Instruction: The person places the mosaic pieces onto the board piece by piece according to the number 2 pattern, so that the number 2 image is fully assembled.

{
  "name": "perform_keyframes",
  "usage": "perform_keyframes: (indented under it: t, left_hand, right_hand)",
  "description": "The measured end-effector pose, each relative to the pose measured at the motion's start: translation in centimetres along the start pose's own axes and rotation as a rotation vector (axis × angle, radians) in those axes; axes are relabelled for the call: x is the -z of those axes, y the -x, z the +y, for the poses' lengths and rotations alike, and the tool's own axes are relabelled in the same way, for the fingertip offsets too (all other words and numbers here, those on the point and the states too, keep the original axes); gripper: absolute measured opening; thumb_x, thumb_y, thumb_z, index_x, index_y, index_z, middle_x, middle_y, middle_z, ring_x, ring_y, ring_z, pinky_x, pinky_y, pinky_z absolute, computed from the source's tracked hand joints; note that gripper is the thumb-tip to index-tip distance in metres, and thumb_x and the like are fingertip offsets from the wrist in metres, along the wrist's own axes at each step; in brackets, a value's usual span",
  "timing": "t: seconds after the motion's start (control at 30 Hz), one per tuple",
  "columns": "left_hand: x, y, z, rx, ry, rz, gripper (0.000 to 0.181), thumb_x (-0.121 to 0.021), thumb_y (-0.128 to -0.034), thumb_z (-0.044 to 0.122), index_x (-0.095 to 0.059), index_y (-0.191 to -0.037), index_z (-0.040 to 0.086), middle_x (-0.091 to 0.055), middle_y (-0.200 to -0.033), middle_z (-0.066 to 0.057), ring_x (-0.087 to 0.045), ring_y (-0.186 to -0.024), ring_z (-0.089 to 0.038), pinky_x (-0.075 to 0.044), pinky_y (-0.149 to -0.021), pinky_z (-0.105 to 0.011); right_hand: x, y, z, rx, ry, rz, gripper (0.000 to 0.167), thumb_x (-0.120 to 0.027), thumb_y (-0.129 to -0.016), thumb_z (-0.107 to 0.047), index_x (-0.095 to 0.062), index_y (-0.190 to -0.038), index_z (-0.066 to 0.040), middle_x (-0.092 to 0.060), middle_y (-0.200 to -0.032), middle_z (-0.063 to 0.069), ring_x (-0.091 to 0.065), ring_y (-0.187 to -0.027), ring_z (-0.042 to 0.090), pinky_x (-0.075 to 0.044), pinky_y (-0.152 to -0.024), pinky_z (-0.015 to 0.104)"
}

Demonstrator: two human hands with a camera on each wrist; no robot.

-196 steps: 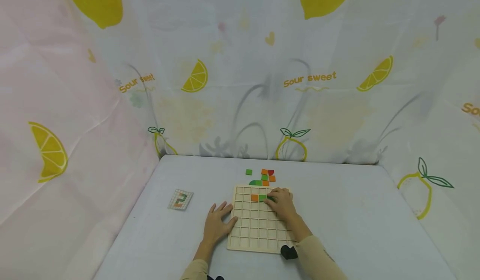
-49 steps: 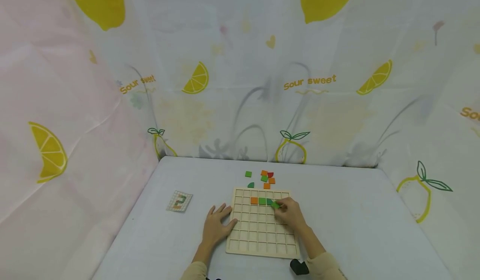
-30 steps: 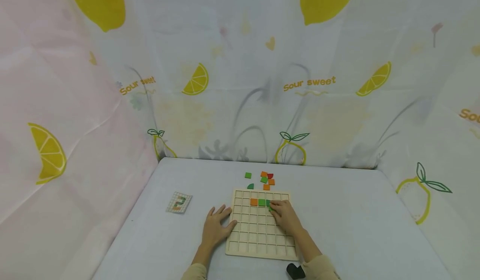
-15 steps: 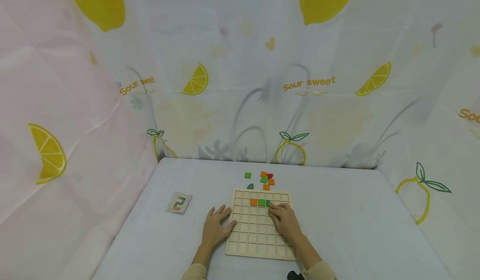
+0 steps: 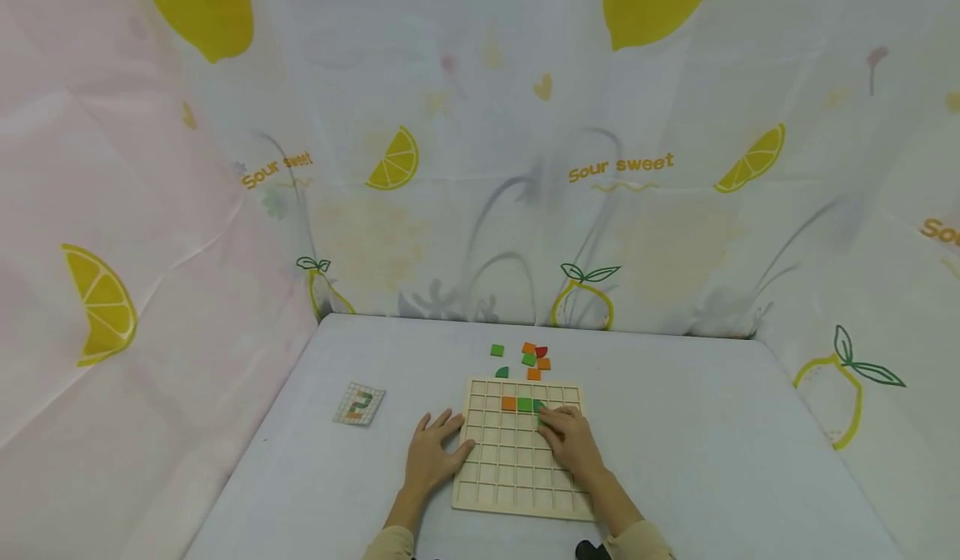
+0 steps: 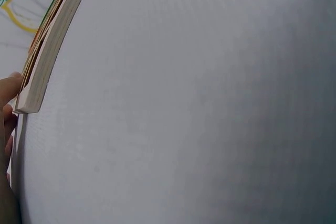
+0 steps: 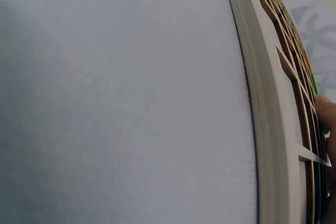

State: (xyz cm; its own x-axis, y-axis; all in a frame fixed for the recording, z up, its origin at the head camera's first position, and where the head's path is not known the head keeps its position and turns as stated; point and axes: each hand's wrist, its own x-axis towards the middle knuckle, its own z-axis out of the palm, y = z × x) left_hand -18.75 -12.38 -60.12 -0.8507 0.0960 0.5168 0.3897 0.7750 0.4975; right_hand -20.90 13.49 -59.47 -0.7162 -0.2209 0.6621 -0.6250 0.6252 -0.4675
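A light wooden grid board (image 5: 517, 493) lies on the table, its edge also showing in the left wrist view and right wrist view. In one row sit an orange tile (image 5: 508, 404), a green square tile (image 5: 524, 405) and a dark green tile (image 5: 537, 406). Just below the dark green one, my right hand (image 5: 573, 443) pinches another green tile (image 5: 542, 419), mostly covered by the fingers. My left hand (image 5: 433, 453), fingers spread, rests against the board's left edge.
Beyond the board lie several loose tiles: a green square (image 5: 497, 350), a dark green curved piece (image 5: 502, 372), a red curved piece (image 5: 542, 352) and orange squares (image 5: 534, 374). A gridded pattern card (image 5: 359, 403) lies left. A black object (image 5: 591, 551) is by the right sleeve.
Since the oldest frame, the dark green tile has come into the row, and a green square has left the loose tiles. My right hand has carried a green tile to the cell below the row's end.
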Motion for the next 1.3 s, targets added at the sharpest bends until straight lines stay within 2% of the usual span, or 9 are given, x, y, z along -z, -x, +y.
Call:
perform_keyframes:
  t: [0.17,0.3,0.43,0.53,0.6,0.83,1.07,1.3]
  left_hand:
    - [0.0,0.0,0.1,-0.004,-0.001,0.000,0.041,-0.076,-0.0722,0.029,-0.071,-0.104,0.004,-0.071,-0.104,-0.009,-0.064,-0.105,-0.029,-0.038,-0.103,-0.052]
    - [0.1,0.0,0.2,-0.005,0.005,0.001,0.042,-0.076,-0.0721,0.029,-0.071,-0.105,0.004,-0.071,-0.104,-0.010,-0.064,-0.105,-0.030,-0.038,-0.103,-0.052]
    - [0.1,0.0,0.1,-0.015,0.003,0.012,0.042,-0.076,-0.0715,0.029,-0.071,-0.104,0.003,-0.071,-0.104,-0.010,-0.064,-0.105,-0.030,-0.038,-0.102,-0.053]
    - [0.0,-0.1,0.0,-0.025,-0.001,0.021,0.042,-0.077,-0.0713,0.028,-0.071,-0.104,0.003,-0.071,-0.103,-0.010,-0.064,-0.105,-0.031,-0.039,-0.101,-0.054]
    - [-0.1,-0.1,-0.1,-0.029,0.002,0.027,0.042,-0.077,-0.0706,0.028,-0.071,-0.104,0.003,-0.071,-0.103,-0.009,-0.064,-0.104,-0.031,-0.039,-0.101,-0.054]
    - [-0.1,-0.1,-0.2,-0.031,0.019,0.043,0.041,-0.078,-0.0696,0.026,-0.071,-0.102,0.002,-0.071,-0.102,-0.011,-0.064,-0.103,-0.032,-0.039,-0.100,-0.055]
    - [0.1,-0.1,0.2,-0.014,0.019,0.010,0.041,-0.077,-0.0708,0.027,-0.071,-0.103,0.003,-0.071,-0.104,-0.011,-0.064,-0.104,-0.032,-0.039,-0.101,-0.055]
    - [0.2,-0.1,0.4,-0.013,0.028,0.023,0.041,-0.076,-0.0705,0.025,-0.071,-0.103,0.001,-0.071,-0.103,-0.012,-0.064,-0.104,-0.033,-0.038,-0.101,-0.056]
  right_hand:
    - [0.4,0.2,-0.4,-0.127,-0.015,0.020,0.032,-0.081,-0.066,-0.006,-0.071,-0.094,0.004,-0.070,-0.086,0.009,-0.061,-0.080,0.025,-0.055,-0.067,0.035]
    - [0.3,0.4,-0.5,-0.193,-0.024,0.016,0.032,-0.080,-0.068,-0.008,-0.071,-0.096,0.004,-0.070,-0.088,0.012,-0.063,-0.083,0.027,-0.056,-0.070,0.038]
    - [0.0,0.6,-0.6,-0.153,0.012,-0.024,0.023,-0.076,-0.073,-0.005,-0.072,-0.094,0.004,-0.070,-0.098,0.017,-0.063,-0.093,0.034,-0.054,-0.078,0.049]
    - [-0.1,0.5,-0.8,-0.105,0.076,-0.046,0.018,-0.075,-0.074,-0.003,-0.073,-0.091,0.002,-0.069,-0.105,0.016,-0.062,-0.098,0.036,-0.051,-0.079,0.055]
    - [-0.1,0.5,-1.2,-0.101,0.098,-0.069,0.018,-0.074,-0.075,-0.005,-0.073,-0.092,0.000,-0.068,-0.108,0.015,-0.060,-0.102,0.036,-0.049,-0.079,0.056]
    - [-0.1,0.0,-1.8,-0.108,0.115,-0.204,0.021,-0.067,-0.085,-0.015,-0.072,-0.103,-0.006,-0.064,-0.120,0.011,-0.053,-0.113,0.039,-0.040,-0.081,0.055]
    - [-0.2,0.6,-1.7,-0.062,0.194,-0.190,0.024,-0.066,-0.084,-0.013,-0.070,-0.108,-0.007,-0.065,-0.119,0.008,-0.053,-0.113,0.036,-0.040,-0.081,0.052]
    - [-0.1,0.3,-1.6,-0.103,0.188,-0.251,0.027,-0.061,-0.089,-0.016,-0.068,-0.113,-0.007,-0.062,-0.124,0.007,-0.051,-0.115,0.035,-0.039,-0.081,0.050]
